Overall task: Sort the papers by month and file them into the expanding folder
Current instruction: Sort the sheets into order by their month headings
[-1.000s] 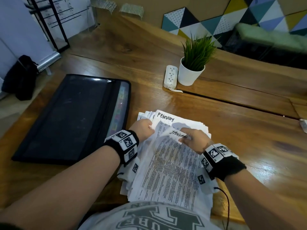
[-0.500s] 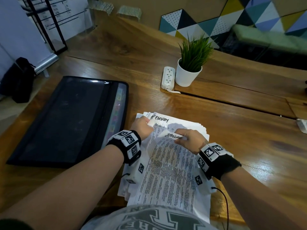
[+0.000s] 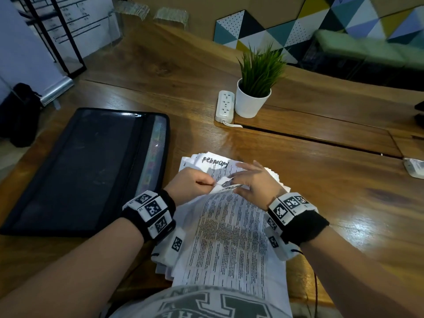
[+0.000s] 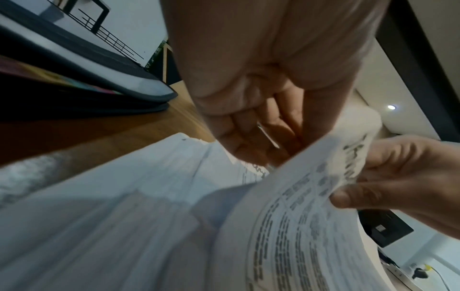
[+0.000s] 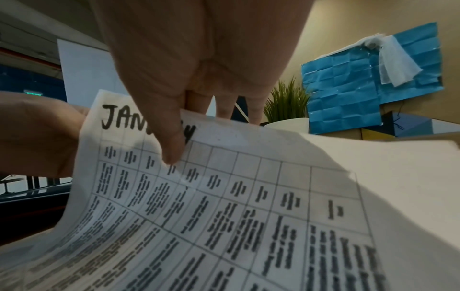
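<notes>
Two hands are seen over one stack of papers (image 3: 231, 237), which lies on the wooden table (image 3: 321, 191) at its near edge, in front of the person. One top sheet (image 5: 224, 206), headed "JANUARY" in marker, is lifted at its far edge and is bent upward. It is pinched by the right hand (image 3: 254, 182), with the thumb on the printed side and the other fingers behind the sheet. The same edge is held by the left hand (image 3: 190, 184), whose fingers are curled around the left corner. The two hands are close together, almost touching. Below the lifted sheet, one sheet headed "February" (image 3: 214, 162) is uncovered on the stack.

One black expanding folder (image 3: 87, 171) lies flat to the left of the stack, near it but apart; coloured tabs are seen along its right side. Behind the stack stand one potted plant (image 3: 254, 92) and, just beside it, one white power strip (image 3: 225, 104).

The number of papers in the stack cannot be counted. The near end of the stack is covered by the person's shirt (image 3: 202, 304). The middle letters of "JANUARY" are hidden by the right thumb in the right wrist view. The printed text is blurred and cannot be read.
</notes>
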